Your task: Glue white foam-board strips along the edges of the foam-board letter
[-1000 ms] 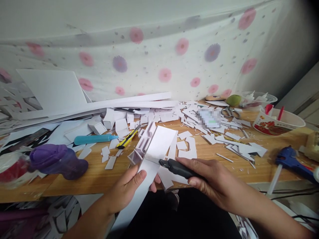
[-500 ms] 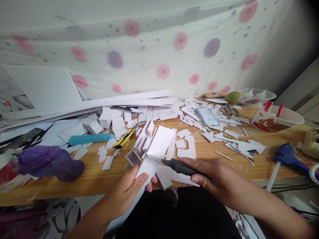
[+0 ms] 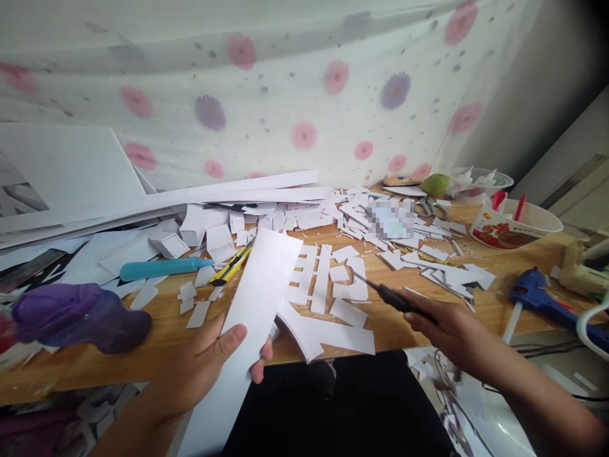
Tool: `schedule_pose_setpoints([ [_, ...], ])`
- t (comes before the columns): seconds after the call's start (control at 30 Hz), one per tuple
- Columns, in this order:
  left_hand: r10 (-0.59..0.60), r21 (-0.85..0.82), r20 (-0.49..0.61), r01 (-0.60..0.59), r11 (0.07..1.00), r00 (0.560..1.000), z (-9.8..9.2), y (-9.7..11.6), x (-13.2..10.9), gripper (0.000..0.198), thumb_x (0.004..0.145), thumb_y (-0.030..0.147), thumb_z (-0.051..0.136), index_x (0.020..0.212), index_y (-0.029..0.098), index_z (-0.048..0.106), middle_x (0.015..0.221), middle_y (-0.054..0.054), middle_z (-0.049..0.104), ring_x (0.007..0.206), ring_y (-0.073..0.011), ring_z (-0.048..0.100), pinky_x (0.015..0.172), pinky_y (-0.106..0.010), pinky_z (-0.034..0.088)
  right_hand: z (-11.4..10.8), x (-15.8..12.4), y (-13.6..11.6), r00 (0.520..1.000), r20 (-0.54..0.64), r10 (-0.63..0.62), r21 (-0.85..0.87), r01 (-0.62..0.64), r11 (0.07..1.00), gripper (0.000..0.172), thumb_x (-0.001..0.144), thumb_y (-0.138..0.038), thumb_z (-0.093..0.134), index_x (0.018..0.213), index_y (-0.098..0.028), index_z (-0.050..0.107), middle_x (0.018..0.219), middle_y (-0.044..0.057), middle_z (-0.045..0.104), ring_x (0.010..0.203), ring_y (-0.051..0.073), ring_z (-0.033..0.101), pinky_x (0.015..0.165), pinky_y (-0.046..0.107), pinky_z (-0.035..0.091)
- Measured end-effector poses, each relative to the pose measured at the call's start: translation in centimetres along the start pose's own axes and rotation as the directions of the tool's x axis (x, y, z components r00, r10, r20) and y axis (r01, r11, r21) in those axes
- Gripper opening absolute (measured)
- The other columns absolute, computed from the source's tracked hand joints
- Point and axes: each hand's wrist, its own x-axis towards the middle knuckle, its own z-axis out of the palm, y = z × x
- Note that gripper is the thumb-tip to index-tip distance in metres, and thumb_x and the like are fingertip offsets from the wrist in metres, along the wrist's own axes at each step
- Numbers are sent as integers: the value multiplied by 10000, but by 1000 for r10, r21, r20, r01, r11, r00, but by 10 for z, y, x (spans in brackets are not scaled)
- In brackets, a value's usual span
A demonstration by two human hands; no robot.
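Observation:
My left hand (image 3: 204, 358) is closed round a long white foam board strip (image 3: 264, 279), thumb on its face and fingertips showing at the right edge. The strip slants up and away from me over the table edge. In my right hand (image 3: 451, 330) is a black-handled craft knife (image 3: 394, 298) with a thin blade. Its blade points left and stands apart from the strip, over cut white board pieces (image 3: 349, 339). A yellow utility knife (image 3: 231, 266) lies behind the strip, partly covered by it.
A blue glue gun (image 3: 530, 285) and a paper tub (image 3: 514, 225) with red handles stand right. Scissors (image 3: 431, 208) lie farther back among scraps. Left are a teal tube (image 3: 162, 268) and a purple object (image 3: 80, 314). Large white boards (image 3: 66, 168) lean behind.
The knife has come off the strip and moved right with my right hand. My left hand has shifted left and lower with the strip. The view has turned slightly right.

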Motion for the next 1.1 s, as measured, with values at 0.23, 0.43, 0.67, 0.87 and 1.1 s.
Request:
schedule_pose_setpoints([
  [0.23, -11, -147, 133, 31, 989, 991, 10, 1, 1, 431, 932, 524, 439, 1181, 194, 560, 940, -84, 677, 665, -180, 616, 648, -303, 468, 17, 21, 43, 964, -115, 239, -376, -265, 888, 494, 898, -214, 501, 1370, -70, 511, 1172, 218, 660, 1032, 382, 657, 877, 513, 523],
  [0.43, 21, -197, 253, 30, 980, 967, 18, -7, 13, 438, 921, 542, 452, 1072, 140, 540, 916, -122, 682, 621, -187, 644, 588, -294, 463, 16, 22, -11, 823, -499, -270, -326, 111, 939, 468, 929, -326, 544, 1339, -102, 522, 1299, 210, 570, 1198, 333, 548, 984, 480, 484],
  [0.67, -4, -237, 410, 112, 965, 912, 37, -6, 16, 403, 900, 535, 519, 963, 137, 521, 828, -108, 691, 565, -166, 648, 545, -260, 453, -11, 31, -105, 642, -68, -764, -468, 656, 593, 641, 927, -354, 586, 1495, -227, 319, 1569, 55, 331, 1476, 303, 123, 1182, 578, 78],
  [0.87, 20, -278, 517, 146, 949, 856, 35, -13, 10, 507, 908, 534, 514, 1226, 148, 429, 816, -106, 701, 519, -169, 644, 459, -222, 389, 7, 45, -102, 682, -26, -731, -252, 703, 664, 665, 878, -418, 629, 1439, -143, 404, 1292, 157, 562, 1263, 327, 414, 1109, 558, 250],
  [1.1, 27, -268, 563, 151, 951, 826, 29, -6, 8, 481, 904, 532, 527, 1185, 152, 438, 834, -113, 708, 549, -176, 659, 468, -221, 403, 25, 46, -116, 693, -178, -698, 73, 717, 693, 324, 895, -258, 575, 1197, -146, 537, 1071, 122, 590, 977, 220, 522, 892, 352, 457],
])
